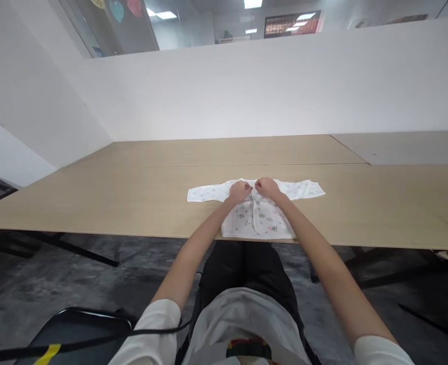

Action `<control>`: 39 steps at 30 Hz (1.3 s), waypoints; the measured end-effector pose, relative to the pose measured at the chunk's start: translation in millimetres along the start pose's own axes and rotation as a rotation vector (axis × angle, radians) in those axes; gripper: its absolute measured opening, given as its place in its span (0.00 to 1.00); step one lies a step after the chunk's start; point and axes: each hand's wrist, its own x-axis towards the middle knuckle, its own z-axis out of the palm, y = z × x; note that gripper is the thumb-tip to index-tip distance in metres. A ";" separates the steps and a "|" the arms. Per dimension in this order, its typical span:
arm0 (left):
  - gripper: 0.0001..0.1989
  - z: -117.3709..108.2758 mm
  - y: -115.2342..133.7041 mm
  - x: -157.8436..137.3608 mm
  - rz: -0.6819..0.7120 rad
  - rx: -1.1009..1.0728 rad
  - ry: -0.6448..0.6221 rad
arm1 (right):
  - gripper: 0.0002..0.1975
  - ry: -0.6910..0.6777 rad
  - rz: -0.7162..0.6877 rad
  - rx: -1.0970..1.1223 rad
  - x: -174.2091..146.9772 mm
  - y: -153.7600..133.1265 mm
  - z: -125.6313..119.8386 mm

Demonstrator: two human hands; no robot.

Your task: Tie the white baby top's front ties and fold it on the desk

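Observation:
A small white baby shirt (pixel 242 219) with a faint printed pattern lies spread on the table, its sleeves stretched out to both sides and its hem at the table's front edge. A buttoned front opening runs down its middle. At the neckline, my left hand (pixel 241 191) is closed, pinching the fabric left of the opening. Just across from it, my right hand (pixel 267 188) is closed on the right side of the opening. The two hands nearly meet. What lies between the fingertips is too small to make out.
The light wooden table (pixel 140 187) runs wide to both sides and back to a white wall (pixel 246 96) with windows above. A black chair (pixel 79 332) stands at the lower left, where a black cable (pixel 159 331) crosses. Dark table legs (pixel 75 248) show below.

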 end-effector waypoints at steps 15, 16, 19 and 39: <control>0.08 18.8 -12.8 0.0 0.080 -0.093 0.106 | 0.05 0.228 -0.046 0.306 -0.3 13.2 33.6; 0.08 19.5 -13.3 0.4 0.089 -0.081 0.111 | 0.05 0.226 -0.034 0.311 -0.5 12.4 33.6; 0.08 20.9 -14.0 1.3 0.124 -0.053 0.133 | 0.05 0.237 0.023 0.323 -1.0 10.5 33.2; 0.13 14.5 -11.2 -4.6 0.204 -0.041 0.119 | 0.13 0.160 0.089 0.617 -12.3 8.6 13.8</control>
